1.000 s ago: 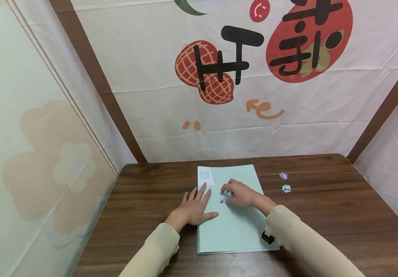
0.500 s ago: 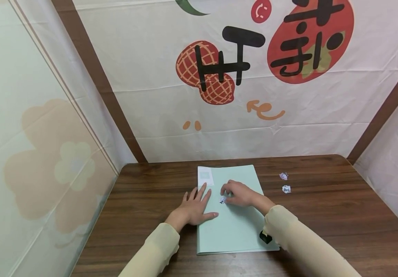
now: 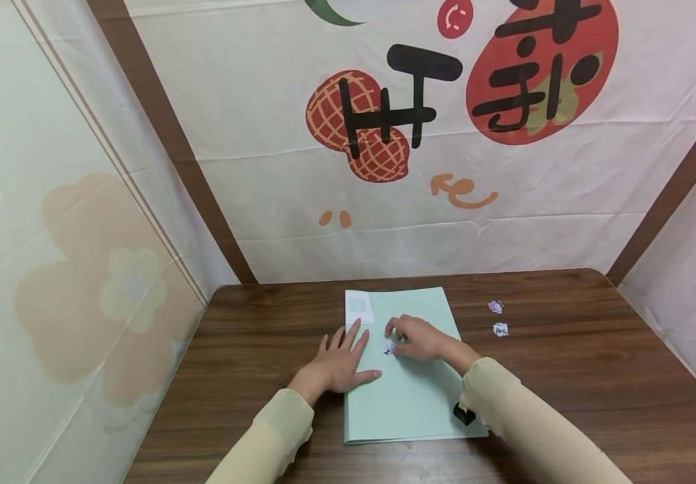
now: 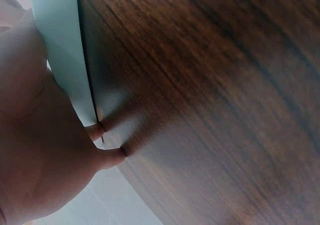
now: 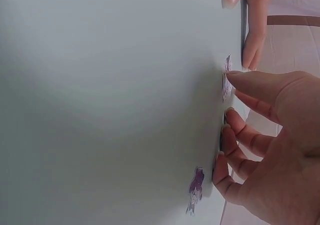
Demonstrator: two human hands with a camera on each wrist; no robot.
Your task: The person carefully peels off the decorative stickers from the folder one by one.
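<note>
A pale green folder (image 3: 414, 403) lies on the wooden table. My left hand (image 3: 338, 366) rests flat with fingers spread on its left edge; in the left wrist view, two fingertips of the left hand (image 4: 45, 135) reach past that edge onto the wood. My right hand (image 3: 423, 339) is over the upper middle of the folder with fingers curled, its thumb and index finger at a small purple-and-white sticker (image 3: 389, 349). Up close, the thumb tip overlaps that sticker (image 5: 226, 87). Another purple sticker (image 5: 196, 182) lies on the folder near the other fingertips, hidden in the head view.
Two small cut-out stickers lie right of the folder, a purple one (image 3: 495, 306) and a whitish one (image 3: 501, 329). A white label (image 3: 358, 302) marks the folder's upper left corner. Printed fabric (image 3: 275, 188) hangs behind the table (image 3: 251, 349).
Both hands hold nearly the same places over the last second. The right forearm has shifted very slightly left; the sticker under the right fingers stays about where it was.
</note>
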